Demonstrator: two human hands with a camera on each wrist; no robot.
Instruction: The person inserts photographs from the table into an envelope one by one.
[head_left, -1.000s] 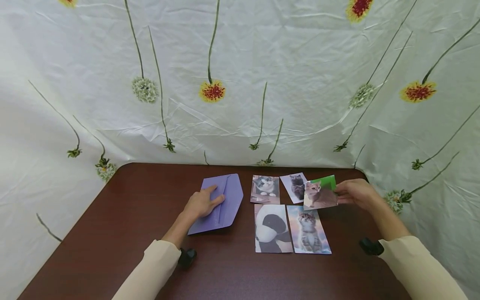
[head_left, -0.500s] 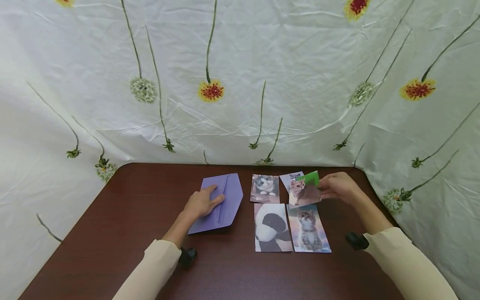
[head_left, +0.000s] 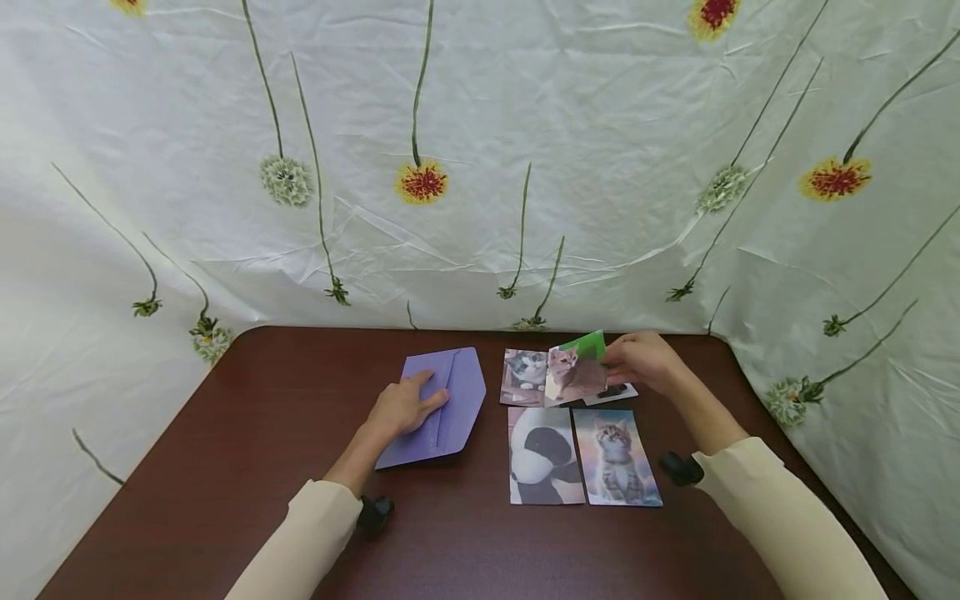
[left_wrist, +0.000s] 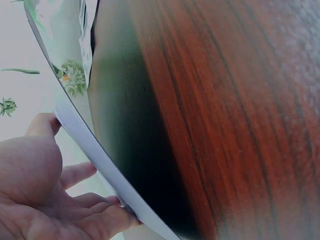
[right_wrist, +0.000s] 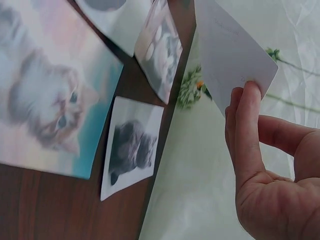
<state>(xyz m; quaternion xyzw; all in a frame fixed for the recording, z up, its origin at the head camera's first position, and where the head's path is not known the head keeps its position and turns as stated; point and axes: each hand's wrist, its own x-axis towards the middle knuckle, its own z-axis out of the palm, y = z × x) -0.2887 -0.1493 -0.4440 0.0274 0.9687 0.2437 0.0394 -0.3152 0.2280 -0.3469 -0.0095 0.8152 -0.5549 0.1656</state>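
Observation:
A purple envelope (head_left: pixel 465 392) lies flat at the left of the pictures. My left hand (head_left: pixel 399 408) rests on it, index finger and thumb stretched out. In the left wrist view, fingertips touch the envelope's surface (left_wrist: pixel 102 155), seen nearly edge-on. My right hand (head_left: pixel 643 360) pinches the right edge of a photo card of a tan cat on green (head_left: pixel 576 375). Its white back (right_wrist: pixel 235 45) shows in the right wrist view, raised above the table. In the head view this card overlaps a grey-and-white cat photo (head_left: pixel 521 379) and a dark grey cat photo (head_left: pixel 628 392).
Nearer to me lie a panda picture (head_left: pixel 534 467) and a tabby kitten picture (head_left: pixel 619 462), side by side on the dark brown table (head_left: pixel 480 550). White fabric with printed flowers (head_left: pixel 480 125) hangs behind the table and around its sides.
My right hand has moved left with the tan cat photo, from over the dark grey cat photo to over the grey-and-white one. My left hand stays on the envelope.

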